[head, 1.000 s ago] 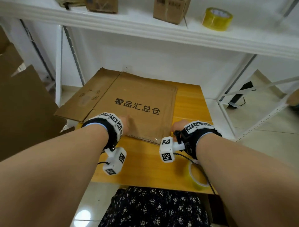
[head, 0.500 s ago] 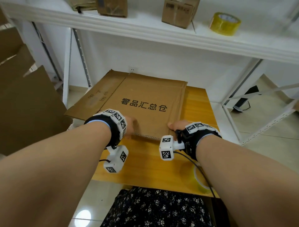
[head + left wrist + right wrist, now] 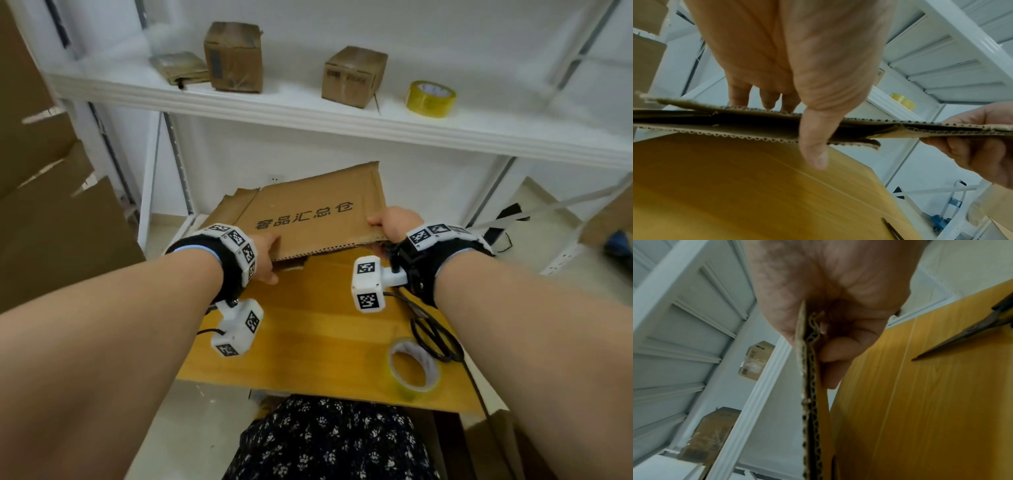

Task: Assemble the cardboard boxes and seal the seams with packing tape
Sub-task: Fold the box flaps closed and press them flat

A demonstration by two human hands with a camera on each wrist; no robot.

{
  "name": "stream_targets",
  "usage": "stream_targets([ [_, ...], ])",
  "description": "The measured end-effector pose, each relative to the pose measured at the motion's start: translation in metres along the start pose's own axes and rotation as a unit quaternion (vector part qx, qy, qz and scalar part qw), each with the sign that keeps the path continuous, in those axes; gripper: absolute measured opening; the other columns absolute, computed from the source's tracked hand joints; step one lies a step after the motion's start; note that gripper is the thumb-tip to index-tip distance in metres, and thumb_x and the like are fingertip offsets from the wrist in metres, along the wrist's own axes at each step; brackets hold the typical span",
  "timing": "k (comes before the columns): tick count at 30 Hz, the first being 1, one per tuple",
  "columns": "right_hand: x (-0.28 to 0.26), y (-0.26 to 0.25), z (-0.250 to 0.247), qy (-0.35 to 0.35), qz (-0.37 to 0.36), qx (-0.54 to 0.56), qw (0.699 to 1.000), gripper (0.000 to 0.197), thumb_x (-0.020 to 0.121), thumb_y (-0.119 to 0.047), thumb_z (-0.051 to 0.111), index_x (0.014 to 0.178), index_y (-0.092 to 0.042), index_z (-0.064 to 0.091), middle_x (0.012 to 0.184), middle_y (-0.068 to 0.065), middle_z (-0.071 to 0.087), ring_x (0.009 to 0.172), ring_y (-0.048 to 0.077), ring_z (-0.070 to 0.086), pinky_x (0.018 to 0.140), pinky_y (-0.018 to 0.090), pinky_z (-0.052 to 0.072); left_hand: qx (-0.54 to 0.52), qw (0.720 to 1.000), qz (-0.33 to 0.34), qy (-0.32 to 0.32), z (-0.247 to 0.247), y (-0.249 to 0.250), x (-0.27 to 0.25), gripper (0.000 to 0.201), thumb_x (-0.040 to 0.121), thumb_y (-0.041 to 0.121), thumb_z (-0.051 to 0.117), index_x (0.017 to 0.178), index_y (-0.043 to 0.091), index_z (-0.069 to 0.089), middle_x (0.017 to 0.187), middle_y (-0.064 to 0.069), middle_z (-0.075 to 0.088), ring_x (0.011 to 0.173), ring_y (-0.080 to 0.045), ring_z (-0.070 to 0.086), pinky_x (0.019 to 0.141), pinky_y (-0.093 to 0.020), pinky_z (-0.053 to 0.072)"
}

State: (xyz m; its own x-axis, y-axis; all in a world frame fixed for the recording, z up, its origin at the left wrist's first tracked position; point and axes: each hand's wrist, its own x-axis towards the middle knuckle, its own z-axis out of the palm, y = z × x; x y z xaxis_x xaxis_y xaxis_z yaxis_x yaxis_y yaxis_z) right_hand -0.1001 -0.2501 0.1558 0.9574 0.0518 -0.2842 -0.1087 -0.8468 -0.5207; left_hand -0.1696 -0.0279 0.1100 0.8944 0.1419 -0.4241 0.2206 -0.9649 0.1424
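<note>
Head view shows both hands grasping the near edge of the flattened cardboard box [image 3: 315, 219]: the left hand [image 3: 265, 255] pinches it near the left corner, fingers on top and thumb crossing the edge, and the right hand [image 3: 394, 222] clamps the right corner. The box is raised, tilted, above the wooden table [image 3: 308, 342]. Near the right forearm lie a tape roll [image 3: 412, 370] and scissors [image 3: 433, 337]. On the white shelf [image 3: 308, 113] sit two small boxes and another tape roll [image 3: 431, 98].

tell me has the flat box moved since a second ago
Yes. The flat box, which lay on the table, is now lifted off it at the near edge, gripped by left hand and right hand.
</note>
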Motion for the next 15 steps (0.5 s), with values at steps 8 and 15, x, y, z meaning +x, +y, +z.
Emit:
stream_targets([
  [8, -0.027, -0.033, -0.038, 0.049, -0.061, -0.099, 0.992, 0.032, 0.104, -0.015, 0.045, 0.132, -0.014, 0.059, 0.138, 0.008, 0.058, 0.121, 0.031, 0.057, 0.098, 0.034, 0.045, -0.075, 0.996, 0.054, 0.020, -0.034, 0.012, -0.044, 0.100, 0.075, 0.064, 0.066, 0.152, 0.040, 0.008, 0.154, -0.003, 0.033, 0.133, -0.030, 0.042, 0.110, -0.048, 0.034],
  [15, -0.052, -0.053, -0.058, 0.030, -0.095, -0.148, 0.984, 0.015, 0.102, -0.015, 0.049, 0.111, -0.023, 0.058, 0.130, 0.011, 0.062, 0.104, 0.027, 0.063, 0.084, 0.028, 0.051, -0.072, 0.994, 0.080, 0.000, -0.046, 0.013, -0.064, 0.099, 0.073, 0.063, 0.069, 0.149, 0.051, 0.006, 0.154, -0.002, 0.032, 0.131, -0.030, 0.043, 0.108, -0.052, 0.035],
])
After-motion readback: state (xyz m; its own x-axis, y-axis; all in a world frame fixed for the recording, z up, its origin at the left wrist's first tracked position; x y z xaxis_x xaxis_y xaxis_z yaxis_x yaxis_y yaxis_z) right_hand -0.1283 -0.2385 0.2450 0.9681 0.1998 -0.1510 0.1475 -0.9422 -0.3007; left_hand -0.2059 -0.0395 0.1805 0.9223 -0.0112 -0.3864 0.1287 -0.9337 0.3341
